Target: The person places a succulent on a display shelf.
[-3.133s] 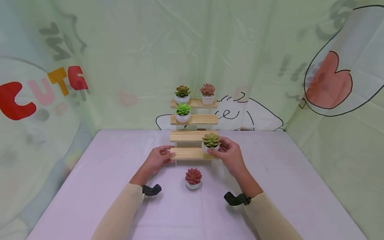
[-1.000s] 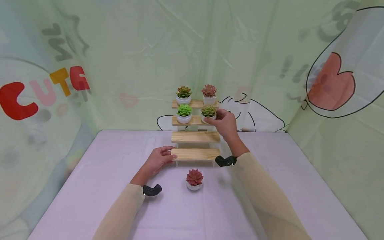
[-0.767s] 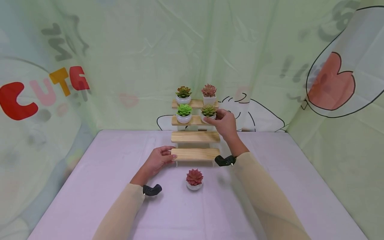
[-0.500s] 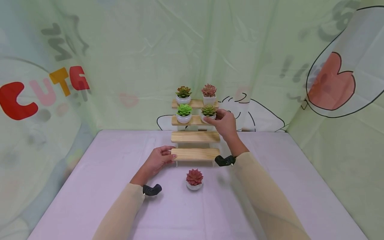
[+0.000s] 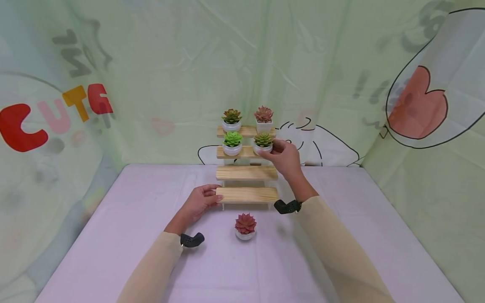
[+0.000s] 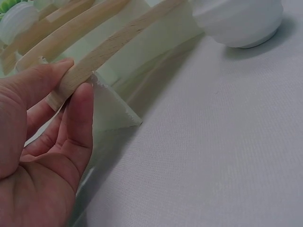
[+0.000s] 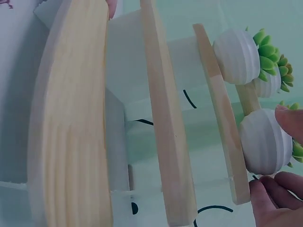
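Observation:
In the head view, my left hand (image 5: 198,202) pinches the left end of the lowest board of a wooden tiered plant stand (image 5: 247,194). The left wrist view shows thumb and fingertips on that board end (image 6: 71,80). My right hand (image 5: 286,158) is at the right end of the second-highest board, its thumb and fingers loosened around a white pot with a green succulent (image 5: 263,143). That pot (image 7: 266,142) stands on the board between the spread thumb and fingers. A red succulent in a white pot (image 5: 245,227) stands on the table before the stand.
A bright green succulent (image 5: 233,143) stands on the same board, at left. The top board holds a brownish-green succulent (image 5: 231,120) and a pink one in a square pot (image 5: 264,119). A printed curtain (image 5: 170,84) hangs behind the white-covered table (image 5: 151,181).
My right hand has carried the green succulent from the lower boards up to the second-highest board. Lately its thumb has slid lower, off the pot's front. My left hand stays on the stand.

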`<move>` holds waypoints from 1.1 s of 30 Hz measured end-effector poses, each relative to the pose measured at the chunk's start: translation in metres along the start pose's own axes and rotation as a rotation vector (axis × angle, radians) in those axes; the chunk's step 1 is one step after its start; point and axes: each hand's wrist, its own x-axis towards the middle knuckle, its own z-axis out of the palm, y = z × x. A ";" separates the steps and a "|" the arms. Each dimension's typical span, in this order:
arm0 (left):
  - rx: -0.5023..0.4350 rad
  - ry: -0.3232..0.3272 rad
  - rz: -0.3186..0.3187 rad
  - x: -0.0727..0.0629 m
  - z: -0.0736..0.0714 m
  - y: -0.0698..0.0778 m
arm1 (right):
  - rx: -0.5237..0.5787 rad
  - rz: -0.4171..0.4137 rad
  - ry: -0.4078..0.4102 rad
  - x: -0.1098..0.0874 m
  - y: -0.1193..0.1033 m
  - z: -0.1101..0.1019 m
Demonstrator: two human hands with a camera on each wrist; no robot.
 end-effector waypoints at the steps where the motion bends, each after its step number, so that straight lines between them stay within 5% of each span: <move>1: 0.000 0.001 0.001 0.000 0.000 0.000 | 0.011 0.008 0.005 -0.002 0.000 -0.001; 13: 0.002 -0.001 -0.006 -0.001 0.000 0.001 | 0.097 -0.080 0.098 -0.032 0.020 -0.004; 23: 0.003 -0.024 0.014 -0.001 -0.001 0.000 | 0.164 -0.113 0.066 -0.068 0.036 0.007; 33: 0.006 -0.005 0.004 -0.001 -0.001 0.001 | 0.252 -0.056 0.009 -0.109 0.059 0.025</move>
